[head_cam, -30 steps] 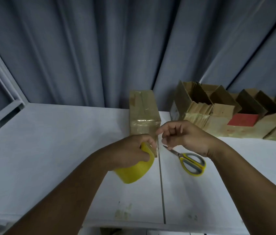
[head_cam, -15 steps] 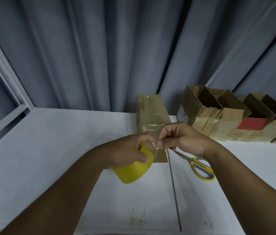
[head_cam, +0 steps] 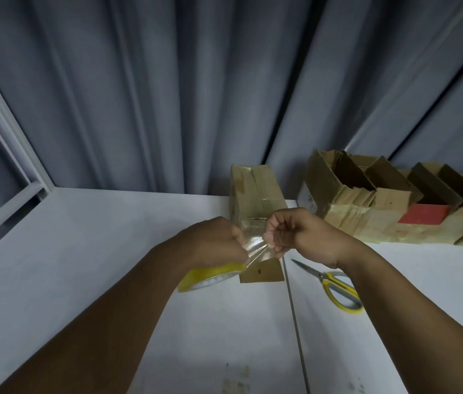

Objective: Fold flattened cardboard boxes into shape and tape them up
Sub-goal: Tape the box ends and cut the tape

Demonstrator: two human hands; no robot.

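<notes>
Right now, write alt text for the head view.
The left hand grips a yellow tape roll while the right hand pinches clear tape pulled from it, in front of a taped cardboard box on a white table. Scissors lie to the right.

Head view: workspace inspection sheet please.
Surface: white table, seam running front to back, scuffs near the front edge.
Job's things: taped cardboard box behind the hands; yellow tape roll; clear tape strip pulled out between the hands.
Clutter: yellow-handled scissors lying right of the box; open cardboard boxes at back right.
Hands: left hand grips the roll; right hand pinches the strip's end.
Cables: nothing seen.
Surroundings: grey curtain behind the table; white frame at left.
</notes>
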